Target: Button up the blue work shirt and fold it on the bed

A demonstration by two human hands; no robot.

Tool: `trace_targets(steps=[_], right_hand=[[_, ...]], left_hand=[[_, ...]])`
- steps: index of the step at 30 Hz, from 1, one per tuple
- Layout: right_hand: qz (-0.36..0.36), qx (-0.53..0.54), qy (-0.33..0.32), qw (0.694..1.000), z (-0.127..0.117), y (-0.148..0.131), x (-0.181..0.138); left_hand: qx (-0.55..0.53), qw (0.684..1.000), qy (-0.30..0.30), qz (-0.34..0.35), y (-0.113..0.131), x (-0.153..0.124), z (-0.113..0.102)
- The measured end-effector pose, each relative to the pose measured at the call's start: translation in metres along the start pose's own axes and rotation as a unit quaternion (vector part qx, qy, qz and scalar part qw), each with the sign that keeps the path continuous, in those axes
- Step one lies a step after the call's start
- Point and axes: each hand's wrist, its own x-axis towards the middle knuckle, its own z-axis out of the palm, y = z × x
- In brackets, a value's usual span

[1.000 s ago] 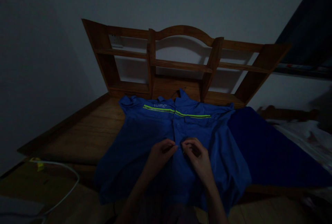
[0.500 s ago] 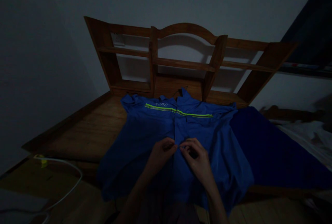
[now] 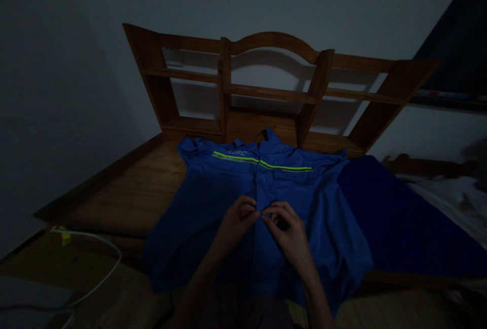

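A blue work shirt point(image 3: 213, 192) with a yellow-green reflective stripe point(image 3: 262, 164) across the chest lies flat, front up, on a wooden bed platform point(image 3: 133, 192). My left hand point(image 3: 236, 220) and my right hand point(image 3: 287, 230) meet at the shirt's front placket, about mid-chest. Both hands are closed in a pinch on the fabric edges there, fingertips almost touching. What sits between the fingertips is too small and dark to make out.
A wooden headboard with open shelves point(image 3: 266, 90) stands against the wall behind the shirt. A darker blue cloth point(image 3: 399, 217) lies to the right, with pale bedding point(image 3: 452, 197) beyond it. A white cable point(image 3: 102, 248) loops at the lower left. The room is dim.
Both hands have crept slightly up the placket and stay pinched together. The view has shifted a little; the shirt lies as before.
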Motion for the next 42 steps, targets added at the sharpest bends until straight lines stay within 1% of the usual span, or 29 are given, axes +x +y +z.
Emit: trace_targets(steps=[4,10,13,19,24,27,31,35,39,42], right_hand=[[-0.012,-0.038,-0.011,0.999,-0.001,-0.006,-0.002],[-0.053,-0.168,-0.043,0.983,-0.003,-0.022,-0.008],[-0.062,-0.185,-0.046,0.980,-0.002,-0.025,-0.008],[-0.053,-0.142,-0.031,0.988,-0.001,-0.028,-0.003],[-0.009,-0.098,-0.001,0.995,-0.002,-0.029,0.003],[0.028,-0.040,0.008,0.999,-0.001,-0.024,0.007],[0.085,0.066,0.014,0.994,0.004,-0.016,0.009],[0.101,0.129,0.008,0.986,0.006,-0.011,0.008],[0.080,0.110,-0.012,0.991,0.000,-0.013,0.010],[0.042,0.051,0.005,0.998,-0.001,-0.019,0.012]], left_hand=[[0.003,1.000,-0.002,0.007,-0.003,0.001,-0.001],[-0.023,1.000,0.003,-0.003,0.001,0.001,-0.001],[-0.037,0.999,0.002,-0.003,0.002,0.000,-0.002],[-0.057,0.998,0.005,-0.009,-0.001,0.001,-0.002],[-0.065,0.998,0.017,-0.011,0.001,0.000,0.000],[-0.075,0.996,0.031,-0.021,0.004,0.000,-0.001],[-0.133,0.989,0.039,-0.056,0.004,0.001,-0.003],[-0.150,0.986,0.035,-0.060,0.002,0.001,-0.004],[-0.153,0.986,0.031,-0.059,0.002,0.001,-0.004],[-0.159,0.985,0.025,-0.056,0.002,0.001,-0.005]])
